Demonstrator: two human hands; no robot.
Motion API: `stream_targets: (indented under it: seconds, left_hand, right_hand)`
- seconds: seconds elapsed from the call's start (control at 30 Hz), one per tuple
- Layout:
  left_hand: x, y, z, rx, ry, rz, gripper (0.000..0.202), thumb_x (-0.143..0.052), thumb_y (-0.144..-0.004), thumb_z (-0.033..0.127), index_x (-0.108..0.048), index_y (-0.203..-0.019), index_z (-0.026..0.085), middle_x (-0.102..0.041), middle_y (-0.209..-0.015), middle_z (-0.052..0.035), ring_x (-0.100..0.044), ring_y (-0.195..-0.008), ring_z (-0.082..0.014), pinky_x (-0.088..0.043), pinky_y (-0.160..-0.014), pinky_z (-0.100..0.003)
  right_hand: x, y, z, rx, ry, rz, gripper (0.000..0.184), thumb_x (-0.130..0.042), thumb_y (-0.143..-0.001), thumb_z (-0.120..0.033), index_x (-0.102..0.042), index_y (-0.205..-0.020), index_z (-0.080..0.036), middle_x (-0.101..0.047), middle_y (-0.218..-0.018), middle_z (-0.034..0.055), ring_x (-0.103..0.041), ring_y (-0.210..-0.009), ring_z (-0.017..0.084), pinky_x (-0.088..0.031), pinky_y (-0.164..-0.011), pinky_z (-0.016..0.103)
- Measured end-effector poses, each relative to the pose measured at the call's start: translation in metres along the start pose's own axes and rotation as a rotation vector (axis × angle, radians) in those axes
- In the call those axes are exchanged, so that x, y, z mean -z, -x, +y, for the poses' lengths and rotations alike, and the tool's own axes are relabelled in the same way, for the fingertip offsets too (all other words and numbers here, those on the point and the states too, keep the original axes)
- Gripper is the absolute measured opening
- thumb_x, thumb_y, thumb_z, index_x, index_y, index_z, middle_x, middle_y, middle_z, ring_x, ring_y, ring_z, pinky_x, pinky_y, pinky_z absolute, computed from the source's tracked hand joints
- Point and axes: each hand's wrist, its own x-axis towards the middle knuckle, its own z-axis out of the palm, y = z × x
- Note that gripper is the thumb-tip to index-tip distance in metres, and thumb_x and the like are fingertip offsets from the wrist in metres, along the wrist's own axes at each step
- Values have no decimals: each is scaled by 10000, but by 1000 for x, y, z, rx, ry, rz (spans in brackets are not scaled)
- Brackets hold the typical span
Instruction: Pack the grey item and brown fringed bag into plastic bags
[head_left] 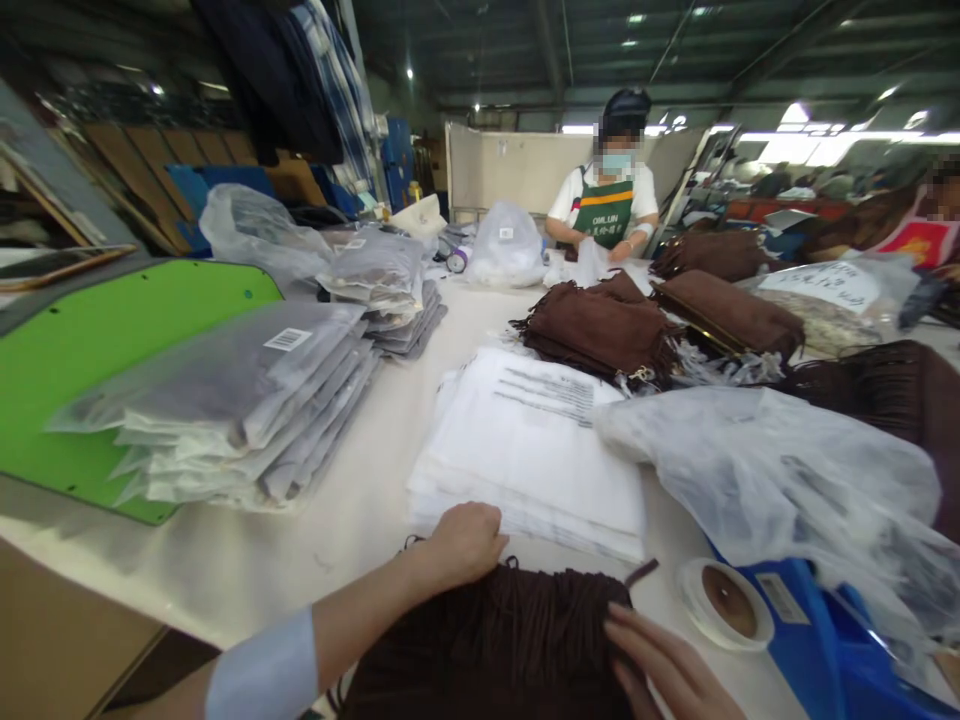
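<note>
A dark brown fringed bag [517,650] lies at the near edge of the table, its strands hanging over the front. My left hand [465,545] is closed at the bag's far edge, its fingers curled in; the exact grip is partly hidden. Along the right side of the bag, my right hand [667,660] rests with fingers stretched out and touching it. Just beyond the bag is a stack of white printed plastic bags [525,450].
Filled plastic bags with barcode labels [255,370] are piled at left on a green board [45,370]. At right are brown fringed bags [600,320], clear plastic [780,460], a tape roll [724,605] and a blue bin [802,640]. A masked co-worker [611,200] handles plastic opposite.
</note>
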Motion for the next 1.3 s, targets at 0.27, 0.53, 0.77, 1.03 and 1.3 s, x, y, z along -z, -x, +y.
stream_targets:
  seconds: [0.27,0.53,0.77,1.03,1.3]
  left_hand:
    - [-9,-36,7,-181,-106,-160,267,-640,-581,82,-655,-809,221,-665,-790,-20,-611,-763,-199,-440,-643,-258]
    - [-9,-28,5,-308,-253,-237,81,-624,-759,170,-626,-837,149,-632,-937,-47,-584,-874,-182,-461,-771,-346]
    - [-2,-18,17,-314,-351,-185,118,-601,-821,246,-609,-850,132,-625,-922,-19,-597,-883,-181,-488,-791,-361]
    - [-1,11,25,-405,-366,-59,227,-472,-741,47,-587,-926,111,-649,-905,-130,-612,-865,-250,-477,-720,-327]
    - [-44,50,36,-469,-421,99,256,-399,-743,-19,-548,-897,119,-607,-901,-132,-574,-859,-266,-464,-744,-396]
  right_hand:
    - [-15,-23,43,-222,333,7,310,-374,-814,-84,-621,-960,-202,-638,-969,89,-602,-900,196,-501,-774,320]
    - [-12,-28,38,-249,368,-152,241,-343,-776,-25,-512,-747,-194,-599,-767,62,-590,-714,173,-425,-610,251]
    - [14,-39,17,-378,285,-204,172,-304,-810,-127,-452,-762,-199,-602,-621,46,-588,-544,177,-349,-497,264]
    - [9,-35,-53,-323,60,-278,103,-393,-829,-164,-477,-785,-204,-609,-703,-6,-590,-641,115,-423,-577,201]
    - [13,-34,-47,-72,138,0,266,-364,-838,-97,-521,-1017,-217,-607,-911,34,-592,-846,129,-474,-730,227]
